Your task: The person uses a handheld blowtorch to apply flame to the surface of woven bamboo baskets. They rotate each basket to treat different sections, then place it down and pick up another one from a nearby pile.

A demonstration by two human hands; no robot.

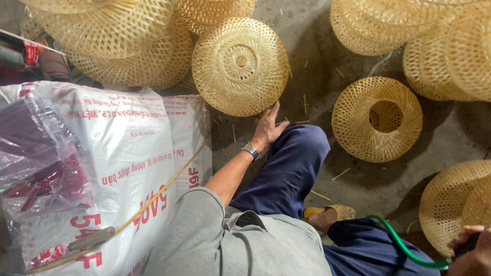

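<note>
Your left hand (268,128) reaches out with fingers (274,110) spread open, their tips touching the lower rim of the round woven bamboo basket (240,66) on the floor (317,61). Your right hand (473,253), at the frame's corner, closes its fingers around a green hose (404,248).

A seated person in a grey shirt and blue trousers reaches the left hand (268,128) to the near rim of a round woven basket (240,66) on the concrete floor (317,56). The right hand (473,253), near right, grips a green hose (404,245). More baskets lie around; a white sack (133,153) sits left.
</note>
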